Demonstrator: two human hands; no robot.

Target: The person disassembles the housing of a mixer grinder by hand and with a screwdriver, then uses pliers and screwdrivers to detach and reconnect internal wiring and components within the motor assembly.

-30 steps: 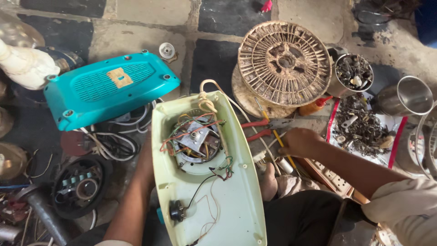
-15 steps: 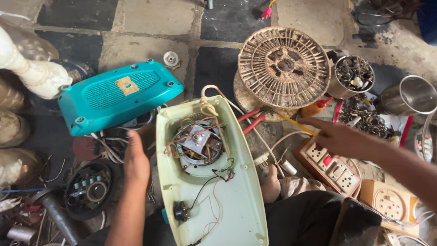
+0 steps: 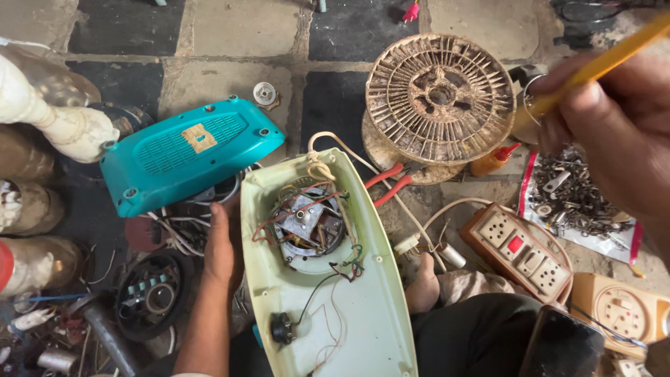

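Since half a second ago the right hand has risen from low over the extension board to close under the camera, its fingers clamped on a yellow tool that slants toward the top right corner. The left hand has stayed flat against the left wall of the casing, fingers together and holding nothing. The pale green casing lies open on the person's lap, its motor ringed by red, yellow and black wires. Beyond it on the floor lie red pliers, the teal cover and a rusty spool.
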